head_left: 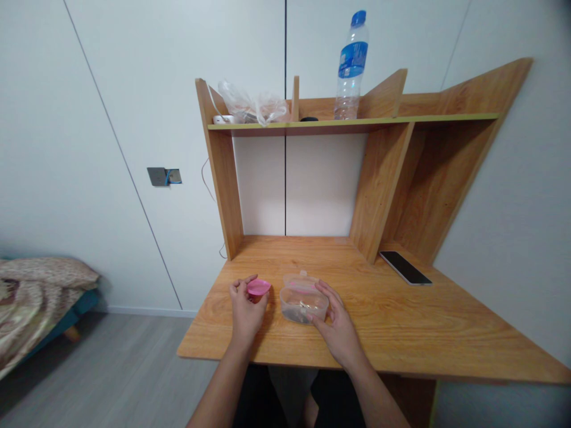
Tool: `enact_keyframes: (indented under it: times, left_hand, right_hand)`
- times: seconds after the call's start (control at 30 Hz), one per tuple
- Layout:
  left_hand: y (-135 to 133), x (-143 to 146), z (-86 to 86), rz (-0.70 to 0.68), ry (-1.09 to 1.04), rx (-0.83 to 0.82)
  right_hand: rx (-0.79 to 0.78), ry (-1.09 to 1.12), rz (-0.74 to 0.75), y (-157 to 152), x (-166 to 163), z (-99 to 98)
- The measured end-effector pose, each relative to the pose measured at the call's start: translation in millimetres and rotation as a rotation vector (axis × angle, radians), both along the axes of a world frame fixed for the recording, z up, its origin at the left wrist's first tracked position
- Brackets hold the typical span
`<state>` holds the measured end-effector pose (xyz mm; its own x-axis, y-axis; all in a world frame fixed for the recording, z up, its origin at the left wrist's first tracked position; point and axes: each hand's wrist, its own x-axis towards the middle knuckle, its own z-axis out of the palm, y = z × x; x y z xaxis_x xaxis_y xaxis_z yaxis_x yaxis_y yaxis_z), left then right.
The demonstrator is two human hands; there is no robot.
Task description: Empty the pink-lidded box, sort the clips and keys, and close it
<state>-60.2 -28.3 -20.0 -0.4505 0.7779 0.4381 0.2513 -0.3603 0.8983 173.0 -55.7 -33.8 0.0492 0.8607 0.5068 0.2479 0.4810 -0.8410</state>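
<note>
My left hand (248,308) holds a small pink dish-like piece (259,288) between thumb and fingers, above the desk's left part. To its right stands a clear plastic box (292,312) with its lid (294,278) swung up at the back. Several small pale and shiny bits lie inside the box, too small to name. My right hand (335,321) grips the box's right side, thumb at the front and fingers along the back edge.
A phone (405,267) lies on the wooden desk (388,333) at the right. On the shelf (321,126) above stand a water bottle (352,65) and a white plastic bag (254,108). A bed (44,297) is at the far left.
</note>
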Motion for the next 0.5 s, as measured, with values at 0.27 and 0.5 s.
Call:
enact_keyframes:
  times: [0.27, 0.5]
  left_hand:
    - [-1.5, -1.6, 3.2, 0.063, 0.033, 0.024]
    - [2.6, -7.3, -4.4, 0.127, -0.027, 0.044]
  right_hand:
    - [-0.001, 0.005, -0.015, 0.8, -0.5, -0.1]
    - [0.0, 0.01, -0.021, 0.7, -0.1, 1.4]
